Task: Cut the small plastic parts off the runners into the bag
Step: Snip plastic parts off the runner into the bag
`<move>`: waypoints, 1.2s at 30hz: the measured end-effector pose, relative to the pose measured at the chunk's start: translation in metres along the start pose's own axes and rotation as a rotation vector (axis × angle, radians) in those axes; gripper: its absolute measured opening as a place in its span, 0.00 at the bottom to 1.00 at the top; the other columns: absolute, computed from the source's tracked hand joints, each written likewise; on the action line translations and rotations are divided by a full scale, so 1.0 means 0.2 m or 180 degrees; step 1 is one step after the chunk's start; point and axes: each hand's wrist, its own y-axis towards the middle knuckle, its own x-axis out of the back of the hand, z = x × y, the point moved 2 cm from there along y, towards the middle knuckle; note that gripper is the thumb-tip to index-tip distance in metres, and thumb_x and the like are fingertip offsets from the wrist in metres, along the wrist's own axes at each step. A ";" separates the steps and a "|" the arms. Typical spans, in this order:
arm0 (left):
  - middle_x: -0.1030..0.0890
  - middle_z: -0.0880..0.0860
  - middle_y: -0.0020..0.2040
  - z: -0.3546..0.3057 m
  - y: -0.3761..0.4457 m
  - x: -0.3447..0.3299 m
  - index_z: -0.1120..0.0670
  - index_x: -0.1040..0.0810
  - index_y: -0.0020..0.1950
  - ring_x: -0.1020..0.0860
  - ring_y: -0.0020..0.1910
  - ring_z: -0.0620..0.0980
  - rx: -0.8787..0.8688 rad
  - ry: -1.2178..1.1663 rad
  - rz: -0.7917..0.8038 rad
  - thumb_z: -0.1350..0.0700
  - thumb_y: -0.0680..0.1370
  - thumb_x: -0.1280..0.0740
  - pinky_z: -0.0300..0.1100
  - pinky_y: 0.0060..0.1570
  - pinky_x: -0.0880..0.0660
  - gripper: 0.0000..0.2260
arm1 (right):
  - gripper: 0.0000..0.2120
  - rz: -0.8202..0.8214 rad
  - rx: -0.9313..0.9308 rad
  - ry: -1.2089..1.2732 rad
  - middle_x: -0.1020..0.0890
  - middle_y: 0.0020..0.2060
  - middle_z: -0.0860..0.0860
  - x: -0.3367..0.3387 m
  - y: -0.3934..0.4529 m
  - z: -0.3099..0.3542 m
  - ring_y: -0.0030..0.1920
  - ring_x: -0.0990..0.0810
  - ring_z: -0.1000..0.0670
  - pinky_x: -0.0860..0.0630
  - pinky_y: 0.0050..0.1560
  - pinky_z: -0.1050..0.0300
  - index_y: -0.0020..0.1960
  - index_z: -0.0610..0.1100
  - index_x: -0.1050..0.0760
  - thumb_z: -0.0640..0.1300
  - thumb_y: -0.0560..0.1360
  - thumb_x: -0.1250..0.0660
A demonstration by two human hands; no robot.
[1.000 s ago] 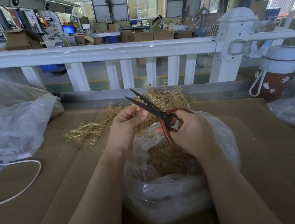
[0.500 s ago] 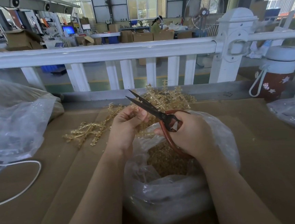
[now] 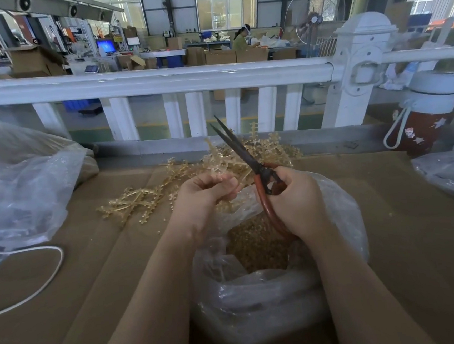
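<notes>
Black scissors [image 3: 242, 154] blades narrower, tilted more upright

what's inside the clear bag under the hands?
The clear bag holds a heap of small amber cut parts, seen through its open mouth. How deep the heap goes is hidden by crumpled plastic and the right hand with the scissors.

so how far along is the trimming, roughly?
Done: the clear bag already holds a deep layer of cut amber parts. In hand: the left hand grips a runner over the bag mouth, and the right hand holds the scissors with blades slightly open. Left: a sizeable pile of uncut runners on the cardboard behind.
</notes>
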 end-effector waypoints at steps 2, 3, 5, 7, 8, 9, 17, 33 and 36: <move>0.15 0.54 0.40 0.00 0.00 0.00 0.59 0.17 0.43 0.16 0.40 0.47 -0.0085 0.0143 0.0115 0.64 0.69 0.26 0.36 0.42 0.21 0.04 | 0.07 0.0070 -0.0099 0.0188 0.17 0.35 0.64 0.00 0.00 -0.01 0.35 0.19 0.59 0.18 0.37 0.50 0.40 0.55 0.20 0.57 0.72 0.26; 0.15 0.54 0.39 0.01 0.00 0.00 0.58 0.16 0.43 0.17 0.39 0.47 -0.0119 0.0235 0.0171 0.64 0.70 0.26 0.35 0.42 0.22 0.04 | 0.06 0.0101 -0.0134 0.0230 0.17 0.34 0.62 -0.01 0.01 -0.02 0.34 0.18 0.58 0.17 0.38 0.48 0.40 0.55 0.20 0.54 0.74 0.26; 0.15 0.54 0.38 0.01 0.00 -0.01 0.58 0.16 0.44 0.19 0.36 0.46 -0.0154 0.0397 0.0288 0.65 0.72 0.26 0.35 0.39 0.23 0.04 | 0.07 0.0093 -0.0113 0.0247 0.17 0.34 0.62 -0.01 0.01 -0.02 0.34 0.18 0.58 0.17 0.38 0.48 0.40 0.54 0.20 0.53 0.74 0.25; 0.15 0.54 0.38 0.01 -0.01 -0.01 0.59 0.17 0.44 0.20 0.33 0.45 -0.0137 0.0429 0.0369 0.65 0.72 0.27 0.34 0.36 0.24 0.04 | 0.07 0.0039 -0.0073 0.0260 0.17 0.35 0.63 -0.01 0.00 -0.02 0.36 0.19 0.59 0.18 0.37 0.52 0.41 0.54 0.20 0.53 0.74 0.25; 0.15 0.55 0.38 0.01 -0.01 -0.01 0.58 0.17 0.44 0.21 0.32 0.45 -0.0123 0.0406 0.0387 0.64 0.71 0.26 0.34 0.35 0.24 0.04 | 0.06 0.0018 -0.0075 0.0303 0.17 0.37 0.64 -0.01 0.00 -0.02 0.38 0.19 0.60 0.19 0.38 0.55 0.41 0.55 0.20 0.54 0.74 0.25; 0.15 0.55 0.39 0.00 -0.01 -0.01 0.58 0.16 0.43 0.21 0.32 0.45 -0.0104 0.0367 0.0403 0.62 0.69 0.25 0.34 0.34 0.24 0.04 | 0.06 0.0001 -0.0085 0.0347 0.17 0.38 0.65 -0.01 0.00 -0.02 0.39 0.19 0.61 0.20 0.38 0.57 0.42 0.55 0.20 0.54 0.74 0.25; 0.15 0.56 0.43 0.01 -0.01 -0.02 0.59 0.22 0.48 0.17 0.42 0.50 -0.0381 0.0413 0.0479 0.57 0.70 0.26 0.40 0.42 0.20 0.11 | 0.09 -0.0121 -0.0203 0.0435 0.17 0.35 0.64 0.00 0.01 -0.02 0.37 0.19 0.62 0.24 0.38 0.59 0.39 0.56 0.21 0.55 0.73 0.23; 0.16 0.51 0.34 -0.04 -0.01 0.02 0.55 0.15 0.41 0.20 0.31 0.44 -0.0568 -0.0187 -0.0250 0.57 0.63 0.22 0.36 0.33 0.23 0.09 | 0.23 -0.0001 0.0196 -0.0228 0.22 0.42 0.75 0.01 -0.02 0.02 0.44 0.23 0.68 0.31 0.36 0.67 0.43 0.57 0.22 0.75 0.63 0.33; 0.15 0.52 0.36 -0.04 0.00 0.03 0.54 0.13 0.39 0.18 0.35 0.45 -0.0503 -0.0403 -0.0235 0.59 0.63 0.23 0.35 0.38 0.21 0.07 | 0.24 0.0133 0.0141 -0.0272 0.23 0.41 0.76 0.00 -0.02 0.02 0.44 0.23 0.68 0.32 0.35 0.66 0.42 0.59 0.23 0.77 0.61 0.34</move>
